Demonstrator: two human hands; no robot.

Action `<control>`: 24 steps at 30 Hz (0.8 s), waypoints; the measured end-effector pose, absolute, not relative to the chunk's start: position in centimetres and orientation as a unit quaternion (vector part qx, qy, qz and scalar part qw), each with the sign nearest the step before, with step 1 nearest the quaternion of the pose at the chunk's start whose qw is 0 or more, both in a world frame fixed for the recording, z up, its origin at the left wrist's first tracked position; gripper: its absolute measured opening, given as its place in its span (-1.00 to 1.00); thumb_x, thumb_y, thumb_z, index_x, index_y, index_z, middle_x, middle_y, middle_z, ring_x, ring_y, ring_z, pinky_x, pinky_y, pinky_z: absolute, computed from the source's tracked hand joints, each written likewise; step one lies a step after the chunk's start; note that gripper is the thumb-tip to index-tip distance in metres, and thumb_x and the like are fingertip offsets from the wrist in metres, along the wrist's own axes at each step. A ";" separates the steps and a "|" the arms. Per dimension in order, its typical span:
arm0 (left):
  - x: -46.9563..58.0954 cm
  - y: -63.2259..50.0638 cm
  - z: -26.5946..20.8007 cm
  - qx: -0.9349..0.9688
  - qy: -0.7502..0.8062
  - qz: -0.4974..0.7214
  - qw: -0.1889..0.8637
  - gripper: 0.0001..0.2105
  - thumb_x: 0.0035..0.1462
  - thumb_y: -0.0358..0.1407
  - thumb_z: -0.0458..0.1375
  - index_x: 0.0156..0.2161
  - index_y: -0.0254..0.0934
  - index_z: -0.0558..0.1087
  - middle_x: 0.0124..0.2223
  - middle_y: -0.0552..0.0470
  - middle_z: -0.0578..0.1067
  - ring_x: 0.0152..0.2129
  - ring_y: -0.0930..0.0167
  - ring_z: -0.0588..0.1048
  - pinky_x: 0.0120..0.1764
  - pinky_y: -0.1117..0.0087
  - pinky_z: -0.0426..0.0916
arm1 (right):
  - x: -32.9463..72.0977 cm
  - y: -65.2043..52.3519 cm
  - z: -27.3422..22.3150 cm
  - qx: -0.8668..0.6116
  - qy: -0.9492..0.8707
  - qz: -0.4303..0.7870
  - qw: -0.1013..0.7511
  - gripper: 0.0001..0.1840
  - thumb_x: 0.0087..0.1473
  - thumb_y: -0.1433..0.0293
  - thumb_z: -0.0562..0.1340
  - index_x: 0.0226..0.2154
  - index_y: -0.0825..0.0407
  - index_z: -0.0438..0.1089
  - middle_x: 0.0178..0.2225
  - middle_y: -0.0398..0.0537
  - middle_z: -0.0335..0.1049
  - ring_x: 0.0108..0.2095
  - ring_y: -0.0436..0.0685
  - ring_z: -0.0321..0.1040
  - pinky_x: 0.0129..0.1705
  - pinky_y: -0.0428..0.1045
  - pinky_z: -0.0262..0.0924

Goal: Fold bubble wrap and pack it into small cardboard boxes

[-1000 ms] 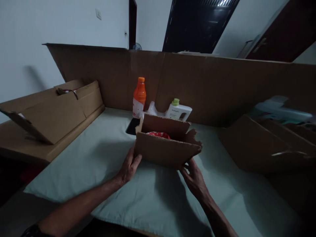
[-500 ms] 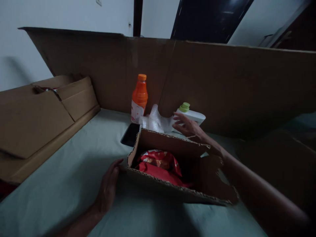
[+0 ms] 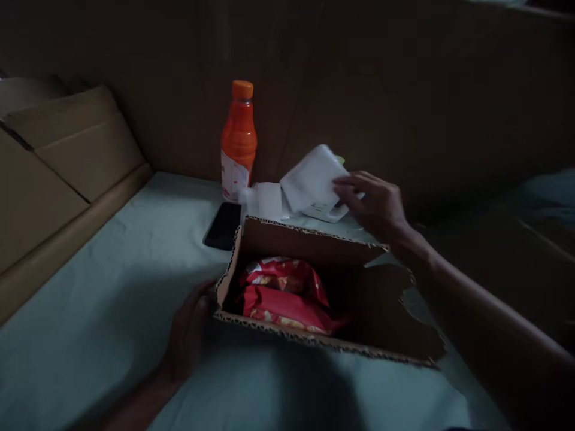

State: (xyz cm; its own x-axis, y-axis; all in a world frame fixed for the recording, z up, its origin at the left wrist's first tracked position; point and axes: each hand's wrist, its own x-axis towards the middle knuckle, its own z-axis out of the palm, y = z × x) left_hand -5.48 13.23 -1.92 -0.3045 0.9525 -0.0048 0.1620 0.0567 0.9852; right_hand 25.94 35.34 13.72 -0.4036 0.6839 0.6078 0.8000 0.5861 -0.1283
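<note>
My right hand (image 3: 375,200) pinches one end of a strip of bubble wrap (image 3: 312,176), raised behind the box. The rest of the wrap trails left towards an orange bottle (image 3: 239,134). Behind the lifted end, a white container (image 3: 327,211) with a green cap is partly hidden. In front stands an open-topped cardboard box (image 3: 386,317) with ragged edges. Red, shiny packets (image 3: 287,299) lie inside it, towards its left end. Beside that left end rests my left hand (image 3: 191,332), its fingers stretched out against or close to the cardboard, dim and partly in shadow.
A black phone (image 3: 223,226) lies on the pale green cloth (image 3: 175,209), left of the box's back corner. Another cardboard box (image 3: 81,143) stands at the left. A tall cardboard panel (image 3: 157,72) rises along the back, behind the bottle.
My right hand has taken hold of the bubble wrap and lifted its right end. The view has tilted down and nearer. My left hand stays by the box's left end.
</note>
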 end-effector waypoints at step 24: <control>-5.4 12.1 -0.7 0.560 0.577 0.530 0.269 -0.55 0.20 0.09 0.06 -0.12 -0.27 0.48 -0.08 -0.08 0.55 -0.08 0.21 0.48 0.01 0.27 0.37 | 34.2 6.4 4.8 -0.585 -0.746 0.089 0.306 -0.71 0.25 0.30 0.18 -0.01 -0.15 0.48 0.14 0.07 0.45 0.04 0.29 0.49 -0.04 0.24 0.45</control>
